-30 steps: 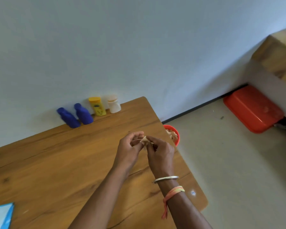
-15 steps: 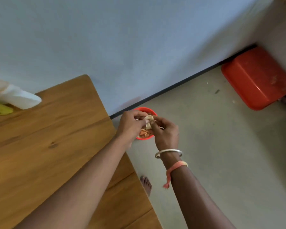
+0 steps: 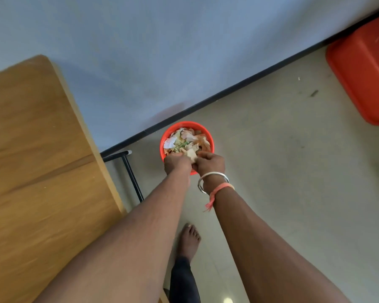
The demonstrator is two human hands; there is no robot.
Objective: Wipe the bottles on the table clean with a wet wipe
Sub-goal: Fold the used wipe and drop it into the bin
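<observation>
My left hand point(image 3: 176, 163) and my right hand point(image 3: 211, 162) are held together over a small red bin point(image 3: 208, 136) on the floor. Between their fingertips they pinch a small crumpled wet wipe point(image 3: 191, 154), just above the bin's near rim. The bin is full of crumpled used wipes and paper scraps. The wooden table point(image 3: 37, 162) fills the left side; no bottles are in view now.
A black table leg point(image 3: 131, 176) stands between the table edge and the bin. A large red plastic tub point(image 3: 363, 68) lies upside down at the far right by the wall. My bare foot point(image 3: 189, 239) is on the grey floor below my arms.
My view has swung right and down from the table to the floor. Both hands carried the wipe off the table's edge and lowered it over the red bin; the bottles left the view.
</observation>
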